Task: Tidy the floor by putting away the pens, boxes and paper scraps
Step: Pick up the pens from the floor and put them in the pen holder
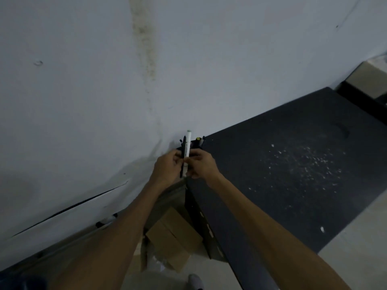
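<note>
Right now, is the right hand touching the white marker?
Touching. The head view shows the right hand with fingers pinching the lower part of the upright white marker.

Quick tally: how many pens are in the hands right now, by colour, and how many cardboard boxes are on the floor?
Black pen: 1
White pen: 1
Cardboard boxes on the floor: 2, as far as can be seen
Total: 4
</note>
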